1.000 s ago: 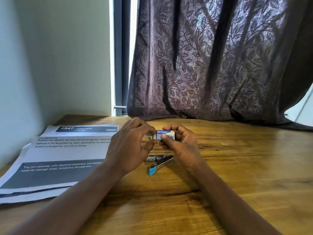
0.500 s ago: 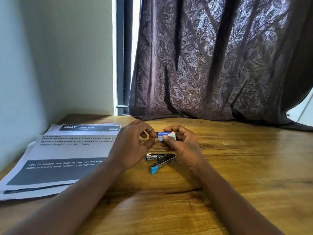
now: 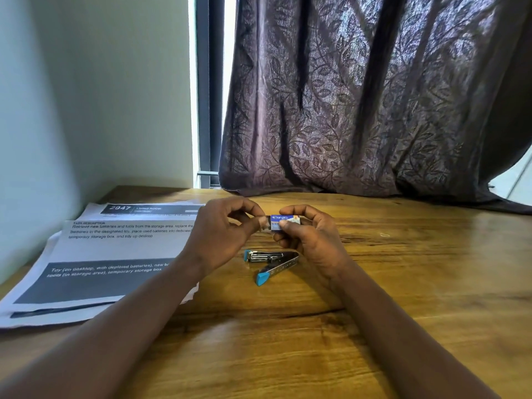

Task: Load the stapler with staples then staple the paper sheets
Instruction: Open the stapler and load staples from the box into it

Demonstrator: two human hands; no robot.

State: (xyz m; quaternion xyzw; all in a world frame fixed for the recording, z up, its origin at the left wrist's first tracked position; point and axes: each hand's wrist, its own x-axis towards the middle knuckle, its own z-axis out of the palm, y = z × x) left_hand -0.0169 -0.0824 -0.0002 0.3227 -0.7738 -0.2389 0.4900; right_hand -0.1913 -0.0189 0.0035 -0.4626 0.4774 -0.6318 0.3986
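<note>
A small blue staple box (image 3: 283, 220) is held above the wooden table (image 3: 403, 283) between both hands. My right hand (image 3: 312, 240) pinches the box's right part with thumb and fingers. My left hand (image 3: 221, 237) pinches its left end, where a pale inner tray shows slightly. Below the hands lies the stapler (image 3: 270, 264), swung apart into a metal base and a metal arm with blue ends. The printed paper sheets (image 3: 115, 254) lie stacked at the left of the table.
A dark patterned curtain (image 3: 359, 110) hangs behind the table's far edge and drapes onto it at the right. A pale wall (image 3: 72, 96) borders the table on the left.
The hands stay around the staple box with only small finger shifts at its left end. The view has drifted slightly. The stapler and papers have not moved.
</note>
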